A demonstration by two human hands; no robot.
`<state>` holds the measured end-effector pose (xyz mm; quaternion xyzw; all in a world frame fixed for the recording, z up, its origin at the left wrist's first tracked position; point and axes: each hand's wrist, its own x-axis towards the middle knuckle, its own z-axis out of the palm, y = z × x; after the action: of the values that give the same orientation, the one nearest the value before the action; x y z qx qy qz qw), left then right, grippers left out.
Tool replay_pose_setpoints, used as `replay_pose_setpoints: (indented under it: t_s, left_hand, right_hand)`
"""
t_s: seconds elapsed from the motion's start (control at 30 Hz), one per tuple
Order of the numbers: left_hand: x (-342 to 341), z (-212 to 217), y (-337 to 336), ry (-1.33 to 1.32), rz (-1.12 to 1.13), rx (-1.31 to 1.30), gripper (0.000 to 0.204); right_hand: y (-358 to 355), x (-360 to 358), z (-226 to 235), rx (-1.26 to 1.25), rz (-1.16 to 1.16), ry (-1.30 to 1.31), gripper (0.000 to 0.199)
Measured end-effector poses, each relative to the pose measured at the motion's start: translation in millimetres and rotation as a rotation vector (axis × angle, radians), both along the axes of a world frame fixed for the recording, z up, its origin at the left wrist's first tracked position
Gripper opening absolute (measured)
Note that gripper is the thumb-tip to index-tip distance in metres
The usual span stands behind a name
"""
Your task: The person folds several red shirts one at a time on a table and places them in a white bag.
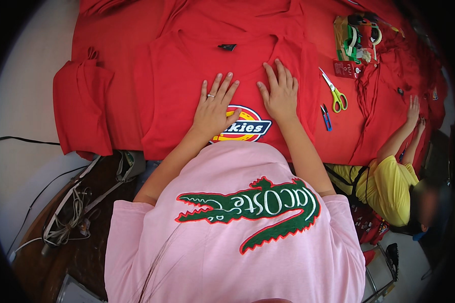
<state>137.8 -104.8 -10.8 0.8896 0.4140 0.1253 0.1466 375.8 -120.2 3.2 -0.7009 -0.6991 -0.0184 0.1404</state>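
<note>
A red shirt (187,65) lies spread flat in front of me, its neckline with a small dark label toward the far side. A printed emblem (258,127) in yellow, white and dark blue sits on its chest. My left hand (215,106) rests flat on the cloth with fingers spread, a ring on one finger, and covers the emblem's left part. Just beyond the emblem's right edge, my right hand (279,96) also lies flat on the shirt, fingers stretched out near the neckline. Neither hand holds anything.
Yellow-handled scissors (337,97) and blue thread snips (326,118) lie right of the shirt. Past them stands an open box (356,38) of tapes and small items. Folded red cloth (81,106) hangs at the left edge, cables (71,212) below it. A yellow-shirted person (389,187) works at right.
</note>
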Motion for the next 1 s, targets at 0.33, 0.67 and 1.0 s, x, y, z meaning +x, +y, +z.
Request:
replay_pose_setpoints:
  t_s: [0.33,0.67,1.0]
  left_hand:
    - [1,-1,1,0.0,-0.003,0.004,0.079]
    - [1,-1,0,-0.019,-0.003,0.005,0.077]
    - [-1,1,0,-0.044,-0.005,-0.001,0.076]
  right_hand:
    - [53,42,-5,0.038,0.031,-0.087,0.071]
    - [25,35,-9,0.107,0.011,-0.031,0.058]
    - [-13,-3,-10,-0.019,0.01,0.09,0.059]
